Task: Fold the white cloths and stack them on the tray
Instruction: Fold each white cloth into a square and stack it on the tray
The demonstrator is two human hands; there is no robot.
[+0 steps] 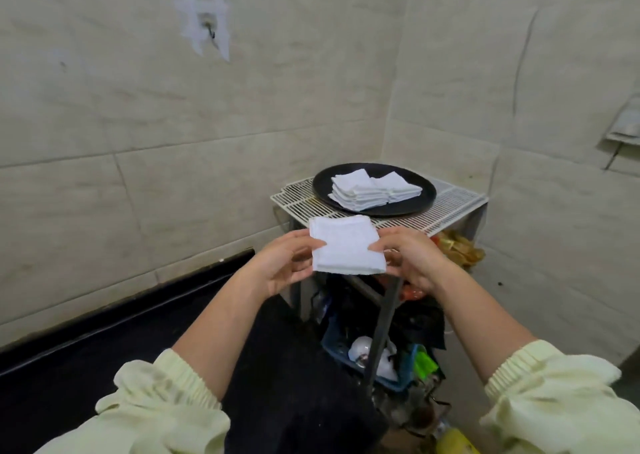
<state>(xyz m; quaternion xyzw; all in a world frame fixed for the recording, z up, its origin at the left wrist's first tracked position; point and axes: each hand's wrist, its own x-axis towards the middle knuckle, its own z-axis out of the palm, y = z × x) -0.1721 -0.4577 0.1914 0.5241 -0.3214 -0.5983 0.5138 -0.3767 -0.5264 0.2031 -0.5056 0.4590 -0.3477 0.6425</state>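
A folded white cloth (346, 244) is held in the air between both hands, just in front of the wire rack. My left hand (287, 263) pinches its left edge and my right hand (408, 258) pinches its right edge. Behind it, a round black tray (424, 195) sits on the rack and carries two side-by-side stacks of folded white cloths (372, 188).
The white wire rack (453, 204) stands in the corner of two tiled walls. Under it lie a blue basket (398, 379) with white items, snack packets (457, 247) and other clutter. A dark floor strip runs along the left wall. A hook (209, 29) hangs on the wall.
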